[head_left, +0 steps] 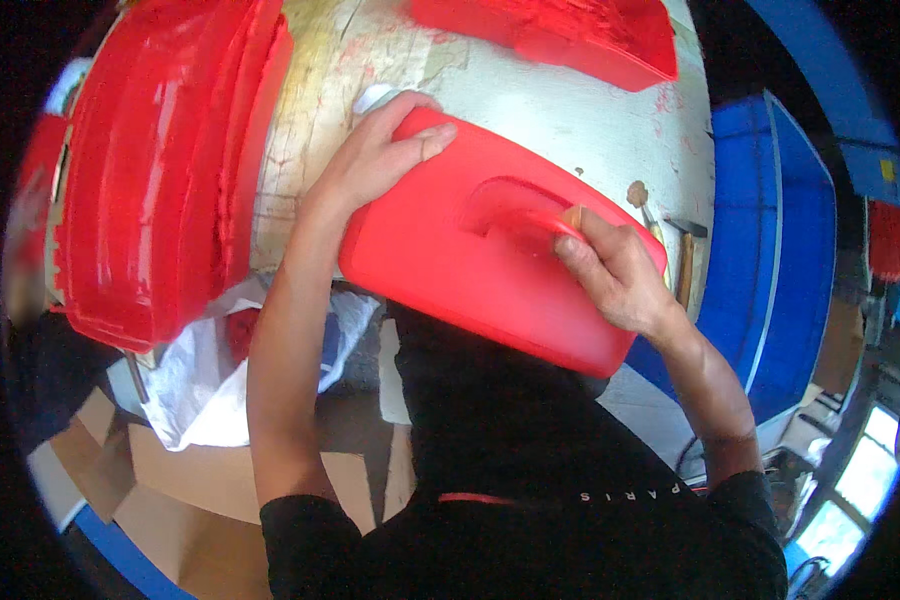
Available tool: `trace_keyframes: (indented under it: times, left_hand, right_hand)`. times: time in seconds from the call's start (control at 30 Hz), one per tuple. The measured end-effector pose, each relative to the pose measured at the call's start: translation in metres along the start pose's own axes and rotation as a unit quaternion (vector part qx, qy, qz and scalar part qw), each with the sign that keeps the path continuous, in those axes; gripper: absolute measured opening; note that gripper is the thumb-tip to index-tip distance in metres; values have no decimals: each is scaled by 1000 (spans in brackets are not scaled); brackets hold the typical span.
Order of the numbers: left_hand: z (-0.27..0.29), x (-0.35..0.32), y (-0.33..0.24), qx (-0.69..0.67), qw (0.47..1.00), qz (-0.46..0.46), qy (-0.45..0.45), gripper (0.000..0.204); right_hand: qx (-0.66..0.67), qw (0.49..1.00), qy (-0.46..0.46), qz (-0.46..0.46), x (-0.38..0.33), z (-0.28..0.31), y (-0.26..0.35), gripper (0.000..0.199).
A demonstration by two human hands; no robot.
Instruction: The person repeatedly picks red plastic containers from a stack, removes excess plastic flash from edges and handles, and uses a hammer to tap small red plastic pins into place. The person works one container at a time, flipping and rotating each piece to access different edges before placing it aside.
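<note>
A red plastic jerrycan (435,225) lies tilted across the table's near edge, in front of my body, its moulded handle (530,212) facing up. My left hand (382,150) is closed over its upper left corner, thumb on the top face and fingers round the far edge. A small white piece (373,98) shows beside that hand. My right hand (615,265) is closed in a fist at the right end of the handle, thumb and forefinger pressed together there. Whatever lies inside this fist is hidden.
Red moulded plastic pieces (160,170) are stacked at the left. A red bin (610,60) with red scraps stands at the far side. A hammer (686,260) lies on the worktable (530,100) at right, by a blue crate (770,240). Below left are a white bag (205,385) and cardboard box (185,475).
</note>
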State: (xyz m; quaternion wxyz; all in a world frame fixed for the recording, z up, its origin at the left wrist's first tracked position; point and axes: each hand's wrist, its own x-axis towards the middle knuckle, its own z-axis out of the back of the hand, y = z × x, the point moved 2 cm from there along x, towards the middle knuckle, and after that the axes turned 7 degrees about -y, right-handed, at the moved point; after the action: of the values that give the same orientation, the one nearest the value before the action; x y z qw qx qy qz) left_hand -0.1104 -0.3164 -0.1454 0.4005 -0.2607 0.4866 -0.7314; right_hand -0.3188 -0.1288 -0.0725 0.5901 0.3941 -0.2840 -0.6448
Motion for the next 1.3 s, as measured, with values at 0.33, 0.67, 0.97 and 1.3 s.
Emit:
trace_keyframes:
  times: [0.33, 0.67, 0.97, 1.3]
  left_hand:
    - [-1, 1, 12, -43, 998, -23, -31, 29]
    - [0, -2, 17, -49, 998, 7, 31, 27]
    - [5, 2, 11, -49, 997, -49, 28, 29]
    - [1, 2, 23, -71, 994, -77, -9, 32]
  right_hand:
    - [-166, 968, 44, 183, 10, -26, 3, 23]
    - [19, 996, 23, -82, 19, -23, 4, 18]
    - [-49, 985, -94, -138, 19, -31, 12, 16]
    - [-179, 979, 79, 65, 71, -39, 25, 11]
